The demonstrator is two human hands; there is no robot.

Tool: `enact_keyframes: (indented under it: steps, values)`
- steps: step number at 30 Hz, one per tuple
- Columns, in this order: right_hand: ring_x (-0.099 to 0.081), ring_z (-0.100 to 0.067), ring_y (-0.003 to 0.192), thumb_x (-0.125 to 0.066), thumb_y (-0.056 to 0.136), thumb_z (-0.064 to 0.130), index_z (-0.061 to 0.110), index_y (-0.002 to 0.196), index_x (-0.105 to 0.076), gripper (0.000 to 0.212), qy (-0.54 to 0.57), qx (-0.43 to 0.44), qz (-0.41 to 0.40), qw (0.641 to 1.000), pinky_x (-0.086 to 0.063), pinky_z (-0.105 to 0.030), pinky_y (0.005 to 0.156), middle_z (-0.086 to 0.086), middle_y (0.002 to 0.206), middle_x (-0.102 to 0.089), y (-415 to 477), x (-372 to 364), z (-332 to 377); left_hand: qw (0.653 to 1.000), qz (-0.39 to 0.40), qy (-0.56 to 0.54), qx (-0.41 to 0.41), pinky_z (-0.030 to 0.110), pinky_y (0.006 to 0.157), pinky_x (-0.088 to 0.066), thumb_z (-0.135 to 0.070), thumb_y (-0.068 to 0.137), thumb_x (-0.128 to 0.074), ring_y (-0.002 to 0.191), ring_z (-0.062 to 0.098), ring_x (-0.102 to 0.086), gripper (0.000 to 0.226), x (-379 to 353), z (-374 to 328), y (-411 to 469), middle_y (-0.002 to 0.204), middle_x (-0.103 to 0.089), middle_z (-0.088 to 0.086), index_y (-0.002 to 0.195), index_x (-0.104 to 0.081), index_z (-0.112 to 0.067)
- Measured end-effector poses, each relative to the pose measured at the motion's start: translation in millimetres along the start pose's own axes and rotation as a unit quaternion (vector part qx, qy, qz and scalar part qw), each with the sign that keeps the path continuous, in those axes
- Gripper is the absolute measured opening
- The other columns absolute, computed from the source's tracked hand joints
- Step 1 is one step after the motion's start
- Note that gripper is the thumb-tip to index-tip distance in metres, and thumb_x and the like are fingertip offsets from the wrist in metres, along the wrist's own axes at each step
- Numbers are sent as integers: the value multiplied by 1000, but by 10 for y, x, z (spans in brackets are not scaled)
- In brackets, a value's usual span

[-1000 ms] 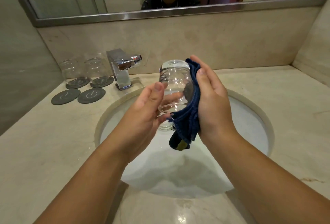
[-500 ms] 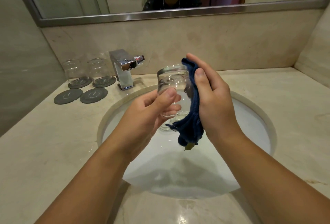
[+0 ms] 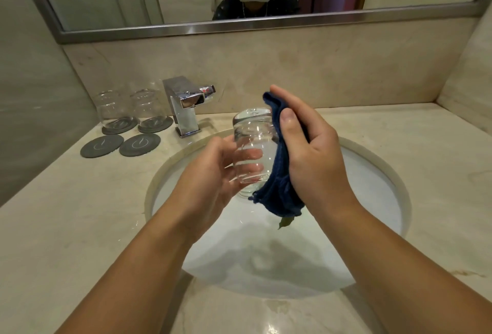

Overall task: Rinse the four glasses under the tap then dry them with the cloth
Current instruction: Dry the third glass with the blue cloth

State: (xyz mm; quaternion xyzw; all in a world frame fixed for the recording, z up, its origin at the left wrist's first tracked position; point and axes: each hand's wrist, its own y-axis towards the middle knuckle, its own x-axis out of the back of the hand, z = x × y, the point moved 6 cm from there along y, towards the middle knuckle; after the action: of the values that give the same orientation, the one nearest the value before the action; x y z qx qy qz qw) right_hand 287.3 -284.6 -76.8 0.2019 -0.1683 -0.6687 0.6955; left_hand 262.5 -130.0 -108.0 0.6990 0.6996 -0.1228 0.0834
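Head view: glass (image 3: 250, 147) and blue cloth (image 3: 279, 182) held above the sink (image 3: 386, 168).
The left hand (image 3: 210, 174) curls its fingers round the glass; the right hand (image 3: 311, 152) pinches the cloth against its right side, apart from the sink's rim. Left of the sink, beyond the tap (image 3: 186, 107), two glasses (image 3: 114, 107) stand on coasters; two bare coasters (image 3: 102, 146) lie nearer the counter edge.

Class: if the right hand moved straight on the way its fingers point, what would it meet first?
Probably the backsplash wall right of the tap; nothing else shows between, though depth is unclear.
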Motion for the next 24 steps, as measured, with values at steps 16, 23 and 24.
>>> enact_keyframes:
  steps: [16, 23, 24]
  values:
    - [-66, -5, 128, -50, 113, 19, 34, 134, -71, 34, 78, -80, -6, 994, -50, -41, 116, 17, 132, -73, -3, -61, -133, 993, 55, 93, -46, 54, 116, -46, -53, 75, -80, 125, 28, -69, 77, -37, 14, 0, 128, -75, 8, 141, -55, -20]
    - [-61, 2, 131, -52, 112, 19, 35, 135, -70, 33, 57, -43, -34, 997, -48, -40, 117, 20, 134, -72, -12, 1, -70, 983, 33, 159, -79, 35, 96, -49, -66, 72, -76, 94, -2, -71, 47, -13, -57, 5, 96, -76, -22, 113, -73, -44]
    - [-61, 3, 131, -52, 112, 18, 34, 135, -70, 33, 52, -38, -37, 997, -48, -39, 117, 20, 134, -72, -10, 14, -56, 983, 26, 163, -85, 37, 96, -52, -65, 71, -77, 94, 2, -71, 46, -6, -67, 1, 96, -76, -19, 112, -75, -44]
